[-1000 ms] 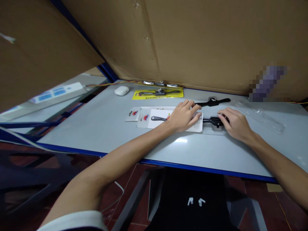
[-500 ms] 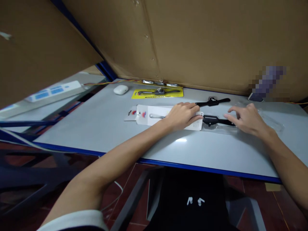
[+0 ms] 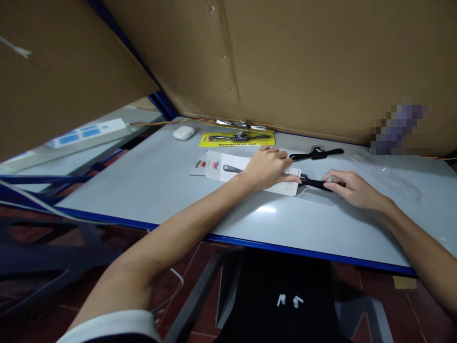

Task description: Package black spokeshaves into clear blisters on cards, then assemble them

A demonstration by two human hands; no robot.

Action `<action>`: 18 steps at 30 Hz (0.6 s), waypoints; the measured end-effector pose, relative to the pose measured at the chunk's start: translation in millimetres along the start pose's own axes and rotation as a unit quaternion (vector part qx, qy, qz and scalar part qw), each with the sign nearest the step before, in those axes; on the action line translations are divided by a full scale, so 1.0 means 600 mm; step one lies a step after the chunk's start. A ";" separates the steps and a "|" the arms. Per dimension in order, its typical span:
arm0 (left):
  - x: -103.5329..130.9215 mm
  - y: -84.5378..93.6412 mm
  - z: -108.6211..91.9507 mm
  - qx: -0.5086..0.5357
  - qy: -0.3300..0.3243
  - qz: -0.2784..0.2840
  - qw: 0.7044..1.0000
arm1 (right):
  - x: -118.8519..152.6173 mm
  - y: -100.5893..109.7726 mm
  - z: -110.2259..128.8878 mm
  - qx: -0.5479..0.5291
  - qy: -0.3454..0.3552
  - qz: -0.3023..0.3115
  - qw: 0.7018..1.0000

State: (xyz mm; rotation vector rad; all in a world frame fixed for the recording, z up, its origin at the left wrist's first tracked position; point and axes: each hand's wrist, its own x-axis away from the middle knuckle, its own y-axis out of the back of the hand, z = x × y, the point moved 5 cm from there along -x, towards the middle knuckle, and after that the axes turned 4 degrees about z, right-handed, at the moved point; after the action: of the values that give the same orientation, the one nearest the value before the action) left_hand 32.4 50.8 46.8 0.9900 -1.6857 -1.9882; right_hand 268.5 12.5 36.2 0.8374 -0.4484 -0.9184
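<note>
My left hand [image 3: 267, 167] rests on a white printed backing card [image 3: 230, 162], its thumb along the right end and its fingers bent over the far side. From under that card, a black spokeshave [image 3: 314, 183] sticks out to the right, over a clear plastic blister [image 3: 321, 197]. My right hand [image 3: 352, 188] pinches the end of the spokeshave's handle between thumb and fingers. Beyond the hands lies a second black spokeshave [image 3: 317, 153], loose on the table. The middle of the packaged tool is hidden by my left hand.
A yellow card with a spokeshave [image 3: 238, 138] lies at the back, near a white earbud case [image 3: 183, 133]. Empty clear plastic packaging [image 3: 392, 178] is at the right. A cardboard wall [image 3: 303, 66] closes off the back, and a power strip [image 3: 89, 132] sits at left.
My right hand has come down and closed on the spokeshave's handle. The handle and blister have shifted slightly left. The left hand stays on the card, which is tilted a little more.
</note>
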 end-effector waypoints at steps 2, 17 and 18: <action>-0.002 -0.002 -0.008 -0.012 -0.016 -0.002 1.000 | -0.002 -0.006 0.006 0.002 0.008 0.005 1.000; -0.009 -0.021 -0.081 0.006 -0.061 -0.045 0.997 | -0.012 -0.053 0.050 -0.059 -0.017 -0.003 0.998; -0.009 -0.020 -0.083 0.008 -0.060 -0.048 0.997 | -0.013 -0.054 0.050 -0.059 -0.021 -0.016 0.998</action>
State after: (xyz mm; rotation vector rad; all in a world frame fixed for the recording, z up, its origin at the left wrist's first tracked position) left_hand 72.8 21.7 34.6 0.9926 -1.7487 -2.1392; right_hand 227.6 -4.8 29.2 0.7210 -0.4138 -0.9838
